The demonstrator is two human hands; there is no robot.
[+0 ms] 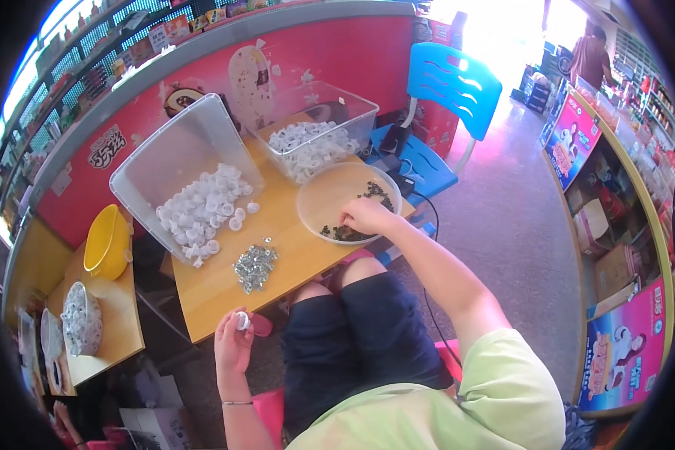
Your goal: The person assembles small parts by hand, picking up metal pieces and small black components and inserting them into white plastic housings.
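Observation:
Near the table's front edge, my left hand (233,346) pinches a small round white plastic piece (243,321), and a silvery spot shows on it. My right hand (366,217) reaches down into a round translucent bowl (307,196), its fingers drawn together among small dark pieces (379,193). What those fingertips hold is hidden. Between the hands, a pile of small shiny metal pieces (255,268) lies on the wooden table (210,304). White plastic pieces (202,206) spill from a tipped clear bin (146,169) onto the tabletop.
Behind the bowl stands a clear box (352,112) of white pieces. A yellow basin (106,241) and a filled container (82,321) occupy another table at left. A blue chair (454,86) holds black devices, with a cable (430,292) trailing down. Another person (591,58) stands far right.

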